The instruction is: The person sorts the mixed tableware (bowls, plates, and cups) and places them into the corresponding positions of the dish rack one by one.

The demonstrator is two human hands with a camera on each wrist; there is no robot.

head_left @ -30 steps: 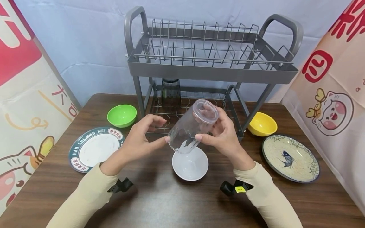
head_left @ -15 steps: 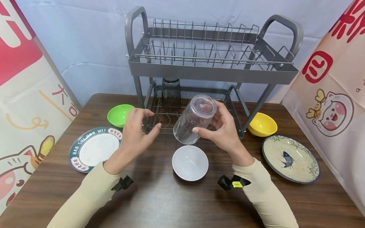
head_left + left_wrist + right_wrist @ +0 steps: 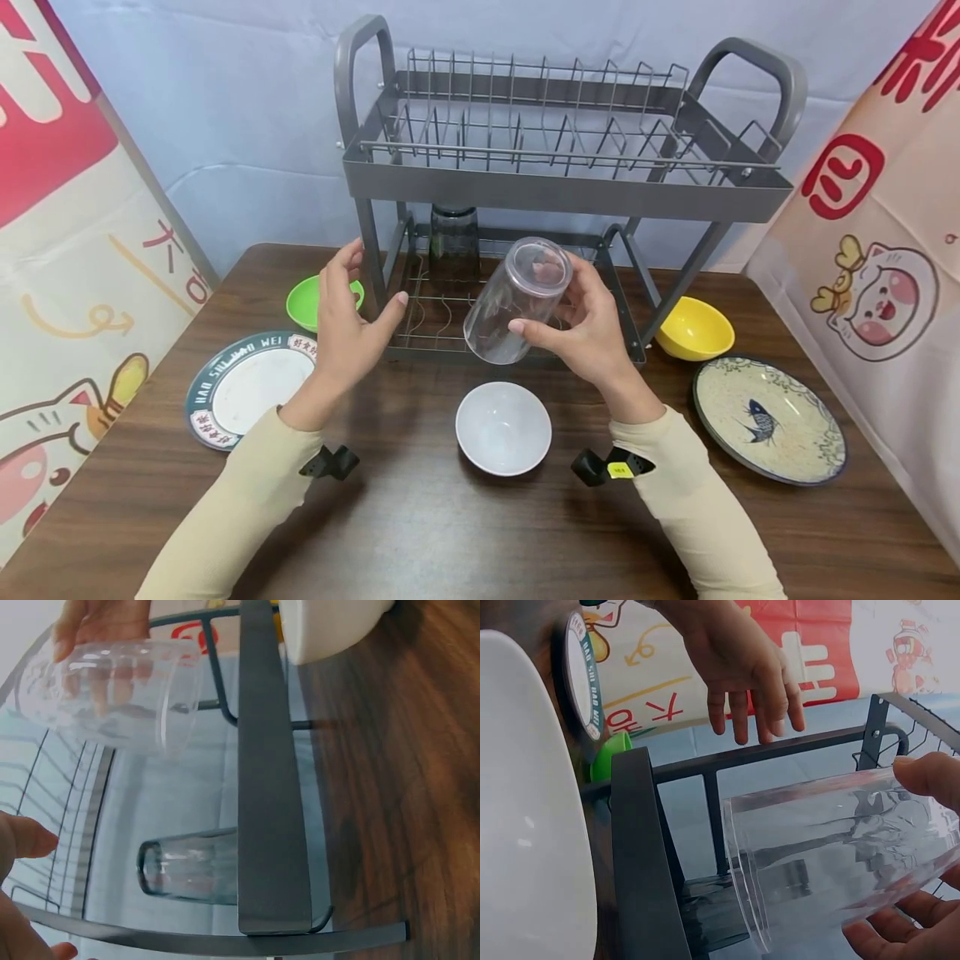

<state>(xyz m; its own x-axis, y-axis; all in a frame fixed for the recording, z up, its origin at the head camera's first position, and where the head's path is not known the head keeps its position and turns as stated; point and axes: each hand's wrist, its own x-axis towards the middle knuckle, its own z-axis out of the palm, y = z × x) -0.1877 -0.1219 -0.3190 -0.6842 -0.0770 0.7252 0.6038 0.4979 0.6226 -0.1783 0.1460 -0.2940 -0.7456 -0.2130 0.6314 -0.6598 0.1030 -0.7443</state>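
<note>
My right hand [image 3: 585, 333] grips a clear plastic cup [image 3: 504, 315] near its base. The cup is tilted, base up and toward the right, its mouth pointing down-left in front of the rack's lower shelf. In the right wrist view the clear cup [image 3: 840, 855] lies between thumb and fingers. My left hand [image 3: 348, 321] is empty, fingers spread, beside the rack's left front post, and overlaps the green bowl [image 3: 303, 303]. A dark glass [image 3: 453, 246] stands upside down on the lower shelf of the grey dish rack [image 3: 562, 187]. Below the cup sits a white bowl [image 3: 503, 428].
At the left lies a plate with a teal rim [image 3: 206, 392]. On the right are a yellow bowl [image 3: 694, 328] and a fish-patterned plate [image 3: 795, 425]. The rack's upper tier of wire dividers [image 3: 525, 142] overhangs the lower shelf.
My right hand has raised the clear cup slightly, away from the white bowl and toward the lower shelf. The left hand has drawn off from the cup to the left, toward the rack's post.
</note>
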